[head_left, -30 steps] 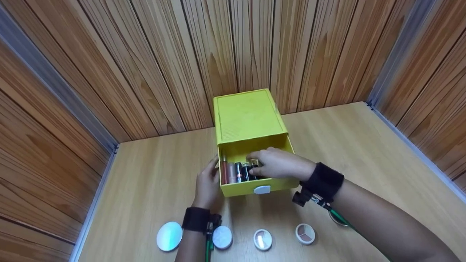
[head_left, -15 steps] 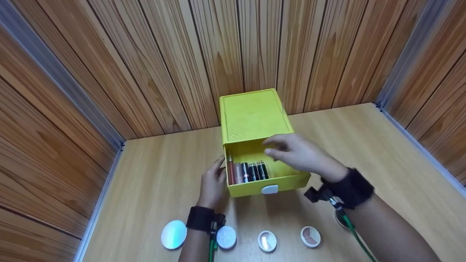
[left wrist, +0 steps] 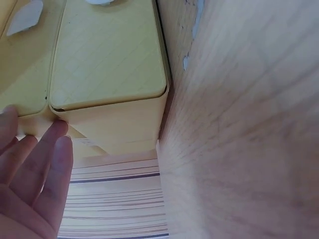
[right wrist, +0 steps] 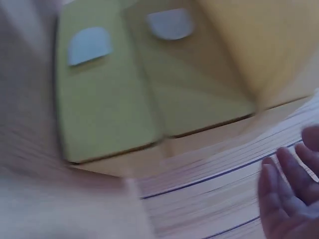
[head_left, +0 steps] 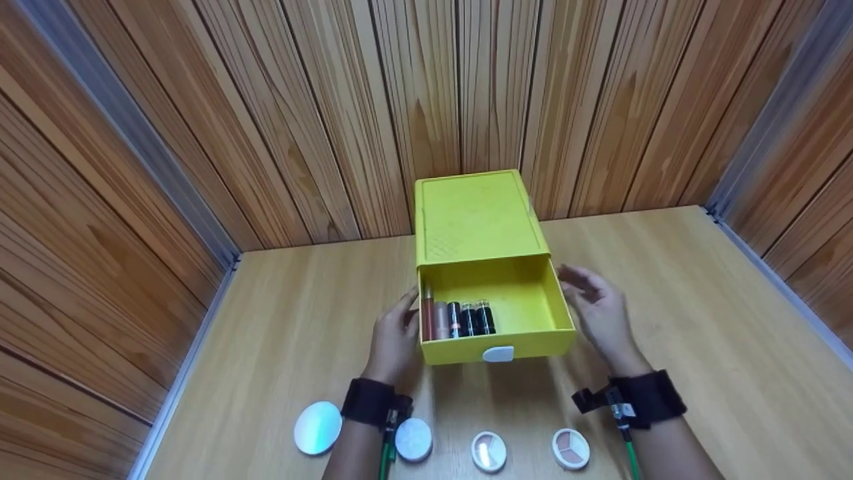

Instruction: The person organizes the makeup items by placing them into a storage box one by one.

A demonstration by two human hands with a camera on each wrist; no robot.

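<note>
As the right hand (head_left: 603, 320) swings clear, five tubes (head_left: 455, 321) come into full view

There they are, side by side at the left of the pulled-out drawer (head_left: 533, 343), close to its front panel. And here's the change: a second ago that right hand was down among them; now it's outside, by the drawer's right wall, fingers loosely bent, holding nothing, contact too close to call. So nothing covers the row, and both hands flank the drawer! The left hand (head_left: 393, 341) stays put opposite, fingers extended, fingertips up at the left side. Behind, the yellow box (head_left: 483, 217); nearer on the tabletop (head_left: 320, 320), a shiny disc (head_left: 318, 428) and three round compacts (head_left: 488, 452).
</note>
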